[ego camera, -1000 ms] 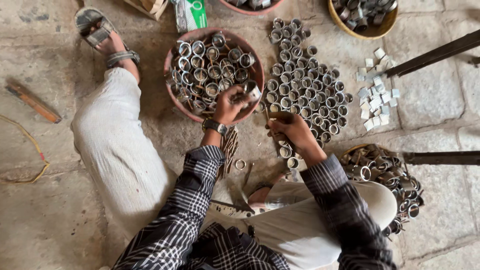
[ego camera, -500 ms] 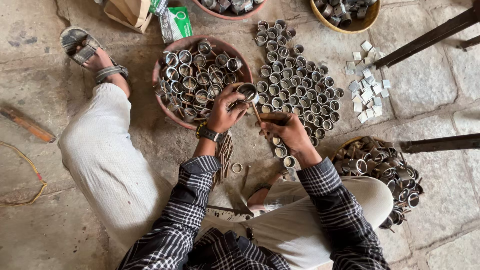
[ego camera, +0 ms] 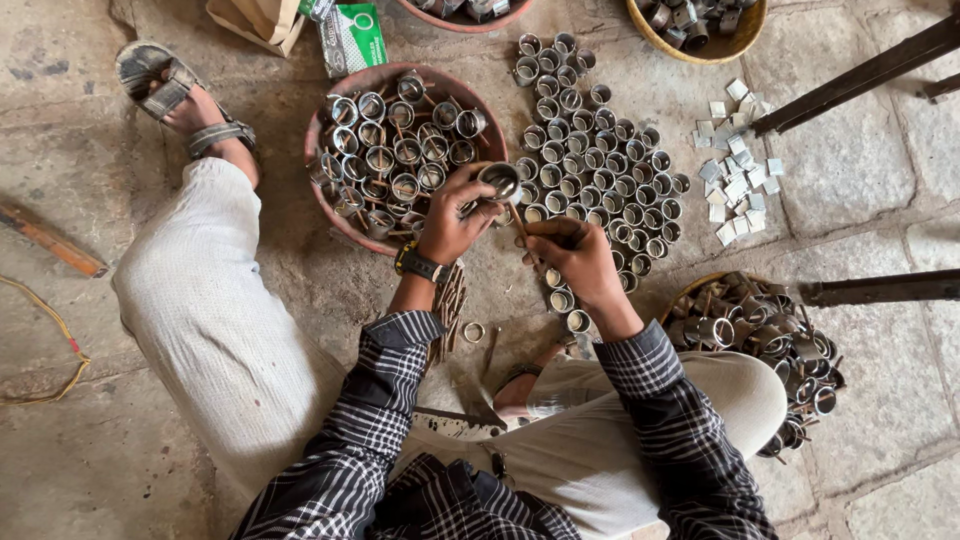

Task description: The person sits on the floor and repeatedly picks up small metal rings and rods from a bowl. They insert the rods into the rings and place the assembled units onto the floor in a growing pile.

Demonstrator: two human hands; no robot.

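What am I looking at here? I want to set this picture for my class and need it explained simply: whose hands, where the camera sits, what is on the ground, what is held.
The camera sits on a person's head and looks straight down, so the arms in checked sleeves are that person's own. They sit on a stone floor. The left hand holds a small metal cup over a reddish bowl full of similar cups. The right hand holds a thin stick up to that cup. Between them and beyond, more cups stand in rows on the floor. A basket of cups lies by the right knee, and small square metal pieces lie scattered further right.
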